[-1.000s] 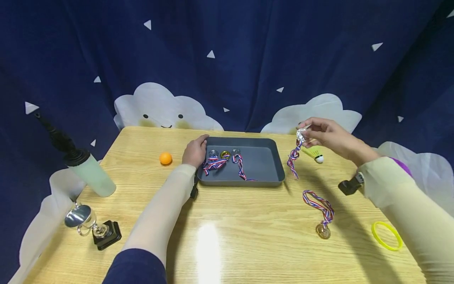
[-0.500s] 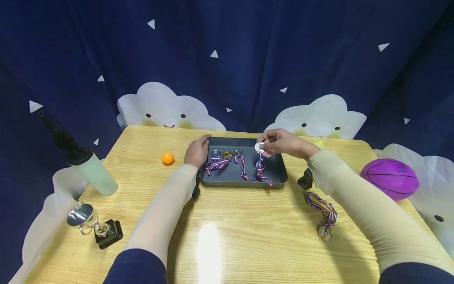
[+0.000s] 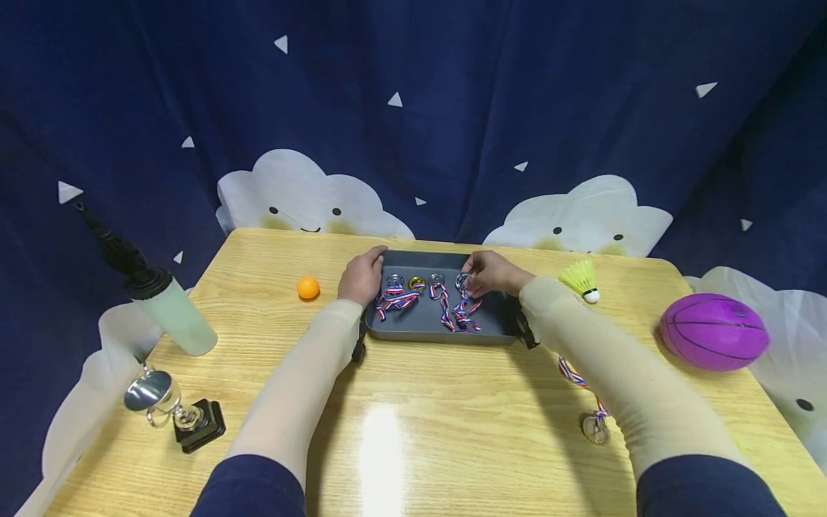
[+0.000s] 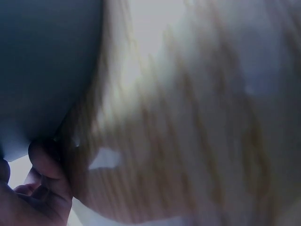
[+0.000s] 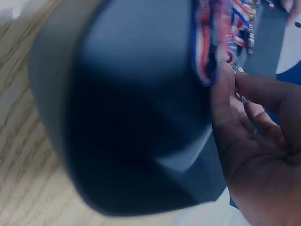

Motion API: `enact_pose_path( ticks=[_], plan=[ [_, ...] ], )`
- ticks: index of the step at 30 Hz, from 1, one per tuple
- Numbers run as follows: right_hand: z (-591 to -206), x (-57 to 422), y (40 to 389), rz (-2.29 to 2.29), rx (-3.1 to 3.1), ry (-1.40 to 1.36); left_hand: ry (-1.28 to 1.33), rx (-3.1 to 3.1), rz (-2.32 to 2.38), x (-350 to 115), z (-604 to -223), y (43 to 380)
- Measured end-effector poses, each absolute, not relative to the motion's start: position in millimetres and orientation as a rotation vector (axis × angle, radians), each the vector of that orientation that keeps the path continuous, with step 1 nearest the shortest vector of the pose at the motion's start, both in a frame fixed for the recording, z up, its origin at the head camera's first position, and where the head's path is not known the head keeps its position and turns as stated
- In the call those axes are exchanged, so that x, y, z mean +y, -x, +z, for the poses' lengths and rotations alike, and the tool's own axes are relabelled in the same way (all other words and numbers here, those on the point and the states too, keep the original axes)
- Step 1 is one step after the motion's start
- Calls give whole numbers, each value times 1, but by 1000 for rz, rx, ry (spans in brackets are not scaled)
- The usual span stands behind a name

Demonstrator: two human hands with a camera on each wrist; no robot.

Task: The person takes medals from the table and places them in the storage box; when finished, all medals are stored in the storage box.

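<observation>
My left hand (image 3: 360, 278) holds the left rim of a dark grey tray (image 3: 413, 332); in the left wrist view its fingers (image 4: 44, 162) curl at the tray's edge. Inside the tray, my right hand (image 3: 494, 274) pinches a silver medal (image 3: 462, 281) with a striped ribbon (image 3: 466, 316) trailing below it. To its left lie another silver medal (image 3: 437, 279), a gold medal (image 3: 416, 284) and a further silver medal (image 3: 395, 281), their ribbons spread toward the front. On the table at right, a bronze-coloured medal (image 3: 595, 429) lies partly beside my right sleeve, which hides some of its ribbon.
An orange ball (image 3: 308, 288) sits left of the tray. Further left are a pale bottle (image 3: 184, 316) with a black top and a silver trophy cup (image 3: 187, 418). A yellow shuttlecock (image 3: 581, 280) and a purple ball (image 3: 713, 332) are at right, before a dark blue curtain (image 3: 452, 108).
My right hand has carried the silver medal leftward from above the shuttlecock and down into the tray, beside the other medals. My left hand has stayed on the tray's left rim.
</observation>
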State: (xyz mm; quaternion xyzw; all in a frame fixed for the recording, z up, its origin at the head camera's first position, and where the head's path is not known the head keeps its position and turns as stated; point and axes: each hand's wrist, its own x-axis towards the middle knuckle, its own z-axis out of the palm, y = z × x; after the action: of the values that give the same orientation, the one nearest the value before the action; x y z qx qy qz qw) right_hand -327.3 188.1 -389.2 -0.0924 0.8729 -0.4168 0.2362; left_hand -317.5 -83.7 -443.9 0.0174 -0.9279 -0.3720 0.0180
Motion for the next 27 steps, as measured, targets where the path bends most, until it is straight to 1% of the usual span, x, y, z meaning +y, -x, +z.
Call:
enact_pose_path(
  ticks=[6, 12, 16, 19, 22, 27],
  plan=[
    [-397, 185, 328, -999, 2527, 303, -55, -2883, -1160, -83, -444, 317],
    [-398, 183, 327, -625, 2809, 541, -59, -2879, -1166, -84, -444, 317],
    [-395, 188, 322, -579, 2874, 683, -69, -2890, -1172, -83, -446, 316],
    [-381, 200, 315, -615, 2872, 751, -53, -2893, -1164, -83, -447, 317],
    [-357, 219, 305, -627, 2846, 783, -40, -2871, -1154, -83, -447, 317],
    [-330, 263, 278, -620, 2748, 719, -20, -2849, -1135, -84, -444, 317]
  ],
)
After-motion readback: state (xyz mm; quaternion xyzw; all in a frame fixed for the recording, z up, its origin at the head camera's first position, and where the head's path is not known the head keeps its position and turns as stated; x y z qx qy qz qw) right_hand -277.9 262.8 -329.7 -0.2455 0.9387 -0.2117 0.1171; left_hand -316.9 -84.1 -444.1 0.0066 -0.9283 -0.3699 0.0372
